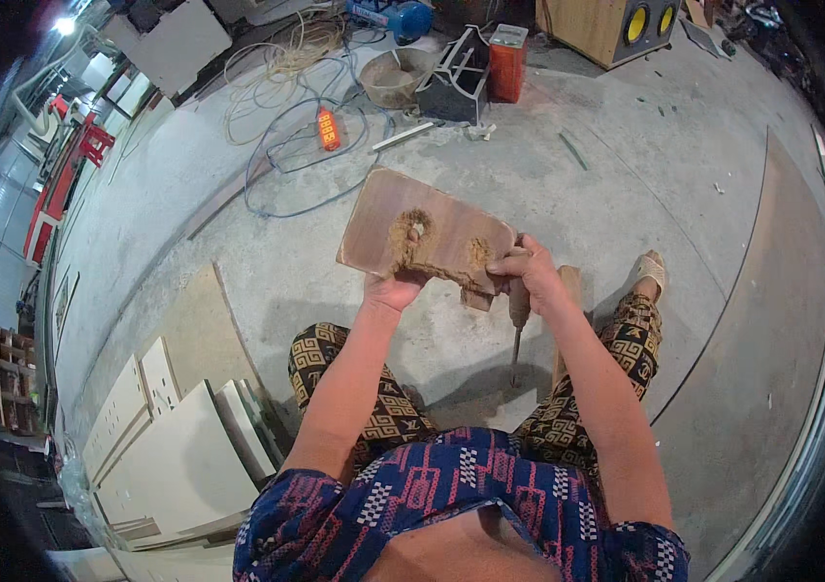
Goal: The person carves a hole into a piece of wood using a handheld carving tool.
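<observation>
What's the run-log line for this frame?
left hand: under wooden board, fingers hidden | right hand: gripping screwdriver-like tool, touching board's right end | board: gouged patches, rough lower edge | concrete floor: orange power strip

The floor [626, 184] carries a speaker [587, 31], red can [507, 70], toolbox [446, 103], basin [385, 89], orange power strip [328, 129], blue cable [279, 215] and, at left, boards [175, 470].

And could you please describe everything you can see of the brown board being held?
The brown board looks wooden, flat, its visible corners rounded. Two rough, crumbly hollows mark its face; its near edge is ragged. Tilted above the floor, it has the left hand at its near edge, the right hand at its right end.
</observation>
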Action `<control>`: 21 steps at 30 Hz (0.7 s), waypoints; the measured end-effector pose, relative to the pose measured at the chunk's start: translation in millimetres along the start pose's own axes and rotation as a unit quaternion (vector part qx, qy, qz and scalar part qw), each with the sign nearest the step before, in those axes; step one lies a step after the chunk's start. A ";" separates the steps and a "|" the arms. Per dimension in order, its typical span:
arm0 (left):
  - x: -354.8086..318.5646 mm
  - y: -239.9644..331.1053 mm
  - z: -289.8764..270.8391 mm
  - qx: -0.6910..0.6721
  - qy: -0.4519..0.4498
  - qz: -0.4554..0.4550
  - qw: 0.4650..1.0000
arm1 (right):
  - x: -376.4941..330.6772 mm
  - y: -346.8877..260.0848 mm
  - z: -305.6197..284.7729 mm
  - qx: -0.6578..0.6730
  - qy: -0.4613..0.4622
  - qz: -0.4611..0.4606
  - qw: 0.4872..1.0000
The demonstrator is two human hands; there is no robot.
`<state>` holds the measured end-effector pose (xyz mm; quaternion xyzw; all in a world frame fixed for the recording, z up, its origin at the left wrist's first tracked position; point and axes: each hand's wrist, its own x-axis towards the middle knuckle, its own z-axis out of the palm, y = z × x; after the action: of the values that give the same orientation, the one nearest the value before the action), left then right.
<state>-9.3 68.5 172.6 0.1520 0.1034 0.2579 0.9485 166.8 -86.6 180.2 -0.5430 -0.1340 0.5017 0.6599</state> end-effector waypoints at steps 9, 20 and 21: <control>3.8 -6.4 -16.4 -0.014 0.088 0.018 0.996 | -7.9 6.3 0.9 -0.061 0.004 -0.027 0.998; -30.6 43.4 35.0 0.152 -0.048 -0.052 0.986 | -10.7 -14.3 -18.0 -0.050 0.084 -0.106 0.990; -28.4 41.9 34.4 0.151 -0.050 -0.055 0.986 | -11.0 -14.7 -21.9 -0.051 0.087 -0.107 0.989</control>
<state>-43.1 80.0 222.4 0.3003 0.1022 0.1787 0.9314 185.2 -106.9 188.6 -0.6000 -0.1583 0.3716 0.6905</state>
